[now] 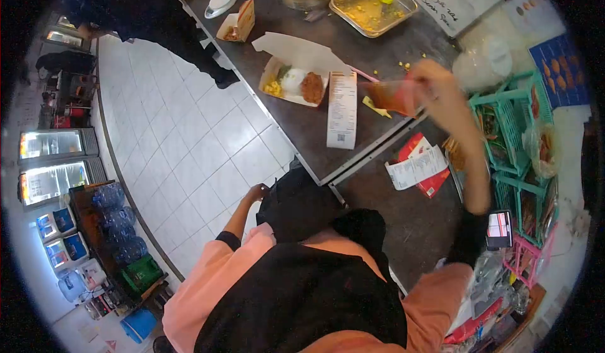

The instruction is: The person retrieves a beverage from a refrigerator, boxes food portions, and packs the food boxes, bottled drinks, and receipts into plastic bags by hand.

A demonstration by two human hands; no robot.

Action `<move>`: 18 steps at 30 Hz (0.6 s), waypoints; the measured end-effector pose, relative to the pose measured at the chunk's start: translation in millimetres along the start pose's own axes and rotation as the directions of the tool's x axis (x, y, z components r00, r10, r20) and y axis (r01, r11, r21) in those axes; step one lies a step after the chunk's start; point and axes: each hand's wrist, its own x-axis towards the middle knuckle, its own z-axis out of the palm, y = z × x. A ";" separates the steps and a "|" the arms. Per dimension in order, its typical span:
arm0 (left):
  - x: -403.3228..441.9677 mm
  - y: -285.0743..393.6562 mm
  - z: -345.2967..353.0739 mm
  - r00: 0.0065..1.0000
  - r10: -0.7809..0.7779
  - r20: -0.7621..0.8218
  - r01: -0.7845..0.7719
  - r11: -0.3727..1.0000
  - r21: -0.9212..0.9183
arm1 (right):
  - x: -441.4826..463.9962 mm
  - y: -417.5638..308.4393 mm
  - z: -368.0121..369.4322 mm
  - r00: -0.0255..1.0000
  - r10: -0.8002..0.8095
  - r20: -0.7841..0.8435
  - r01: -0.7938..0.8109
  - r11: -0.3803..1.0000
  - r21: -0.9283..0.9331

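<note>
My right hand (436, 95) is over the counter, its fingers curled and smeared by motion. They appear closed at the red edge of a translucent container with reddish-brown contents (391, 95), which is blurred too. Beside it, an open white meal box (293, 83) holds rice, a browned fried piece, something yellow and some greens. A long printed receipt (342, 110) lies against the box's near corner. A small yellow-green strip (376, 107) is under the blurred container. Low on the left, my left hand (257, 192) hangs beside a black cloth or bag (293, 205); its fingers are too small to read.
A second receipt (417, 167) lies over a red packet (435, 182). At the back stand a metal tray (374, 5) with yellow scraps and a small food carton (237, 22). Green baskets (520, 164) and a phone (499, 229) are right. Another person (157, 22) stands far left.
</note>
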 end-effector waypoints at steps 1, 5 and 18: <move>2.7 6.4 -16.8 0.985 -0.175 0.000 0.170 0.957 -0.236 | 27.1 -6.8 39.8 0.993 -0.110 -0.052 0.107 0.992 -0.059; -9.4 39.0 -104.3 0.982 0.023 -0.185 -0.049 0.989 -0.139 | 108.8 -4.9 149.9 0.998 -0.062 0.033 0.065 0.993 -0.102; 2.2 284.1 -308.9 0.410 0.550 -0.728 -0.650 0.736 0.190 | 110.7 33.6 164.8 0.885 0.202 -0.420 -0.189 0.979 0.074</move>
